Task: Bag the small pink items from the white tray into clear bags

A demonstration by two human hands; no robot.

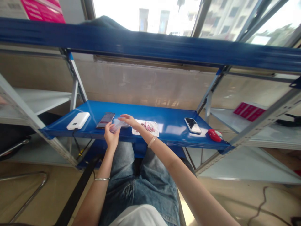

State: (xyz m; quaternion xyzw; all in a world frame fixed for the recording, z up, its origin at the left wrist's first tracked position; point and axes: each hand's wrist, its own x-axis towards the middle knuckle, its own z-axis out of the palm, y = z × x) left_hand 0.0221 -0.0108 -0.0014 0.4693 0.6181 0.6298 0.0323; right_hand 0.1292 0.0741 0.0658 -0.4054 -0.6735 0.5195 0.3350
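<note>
Between my two hands is a small clear plastic bag (119,124), held over the front of the blue shelf (170,121). My left hand (111,135) pinches its left side with thumb and fingers. At the bag's far right edge is my right hand (129,120), its fingers bent together; the exact grip is too small to make out. Just right of that hand lies a white sheet (136,131) bearing a cluster of small red and dark beads (149,126), partly covered by my right forearm. A dark phone (105,120) rests left of the bag.
A white power bank (78,121) with a cable hanging down sits at the shelf's left end. To the right lie a white-edged phone (192,125) and a red and white item (214,135). Metal uprights flank the shelf, and a blue beam (150,47) crosses above.
</note>
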